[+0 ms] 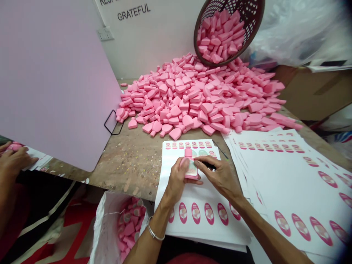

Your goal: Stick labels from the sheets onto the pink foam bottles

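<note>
My left hand (176, 179) is wrapped round a small pink bottle (188, 153), keeping it upright above a stack of printed sticker sheets (189, 229). A pale oval label (191, 168) covers the bottle's front. At the bottle's right edge, my right hand (217, 174) has its thumb and fingertips closed against the label. Something dark and slim (210, 165) shows between the right fingers; its kind is unclear. The sheets beneath carry rows of pink oval stickers (195, 213) and smaller ones along the top.
Many pink bottles (192, 91) are heaped behind, some spilling from a tilted brown basket (196, 44). More sheets (264, 176) lie right. A lilac panel (55, 84) stands left, a co-worker's hand (13, 157) beyond it. Below the table edge, a white sack (103, 223) contains labelled bottles.
</note>
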{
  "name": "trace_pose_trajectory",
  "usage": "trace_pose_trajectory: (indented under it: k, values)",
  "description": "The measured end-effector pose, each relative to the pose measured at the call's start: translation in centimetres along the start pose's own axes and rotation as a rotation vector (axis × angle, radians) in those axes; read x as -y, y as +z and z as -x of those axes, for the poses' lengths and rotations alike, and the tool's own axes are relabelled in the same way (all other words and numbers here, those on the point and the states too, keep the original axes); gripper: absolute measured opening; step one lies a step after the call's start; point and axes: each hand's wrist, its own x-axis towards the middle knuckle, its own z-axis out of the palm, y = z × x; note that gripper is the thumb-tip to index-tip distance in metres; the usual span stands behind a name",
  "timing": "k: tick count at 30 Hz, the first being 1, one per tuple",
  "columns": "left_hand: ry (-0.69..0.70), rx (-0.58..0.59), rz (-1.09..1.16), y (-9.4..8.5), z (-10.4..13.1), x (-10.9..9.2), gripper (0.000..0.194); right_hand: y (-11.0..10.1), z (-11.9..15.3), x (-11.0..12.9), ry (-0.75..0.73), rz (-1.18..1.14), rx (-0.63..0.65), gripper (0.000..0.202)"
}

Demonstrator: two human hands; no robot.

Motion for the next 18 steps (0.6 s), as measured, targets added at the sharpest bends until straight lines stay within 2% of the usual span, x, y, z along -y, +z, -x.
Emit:
trace_pose_trajectory:
  k: [4, 7, 9, 11, 13, 15, 16, 18]
  values:
    - [0.052, 0.01, -0.053, -0.2, 0.3, -0.2, 0.036, -0.5, -0.1, -0.7, -0.117, 0.264, -0.124, 0.031]
    - [0.025, 0.037, -0.039, 0.3, 0.7, -0.8, 0.034, -0.6, -0.4, -0.4, -0.06, 0.256, -0.176, 0.048]
    - [-0.035, 0.108, -0.049, 1.0, 1.3, -1.2, 0.038, -0.2, -0.5, 0.1, 0.029, 0.101, -0.077, 0.056]
    - [-0.097, 0.165, -0.082, 1.5, 2.1, -1.4, 0.041, 0.4, -0.5, 0.3, 0.115, -0.031, 0.043, 0.055]
    - [-0.137, 0.166, -0.118, 1.1, 2.9, -1.3, 0.043, 0.7, -0.4, -0.3, 0.175, -0.1, 0.101, 0.051]
    - [-0.152, 0.093, -0.171, -0.5, 3.4, -1.2, 0.043, 0.2, -0.6, -1.9, 0.21, -0.113, 0.103, 0.05]
    - [-0.142, 0.021, -0.221, -1.8, 3.5, -1.2, 0.045, -0.4, -0.9, -3.0, 0.22, -0.087, 0.096, 0.051]
    - [-0.074, -0.213, -0.421, -5.1, 3.3, -1.6, 0.047, -2.3, -2.2, -5.3, 0.224, 0.048, 0.079, 0.048]
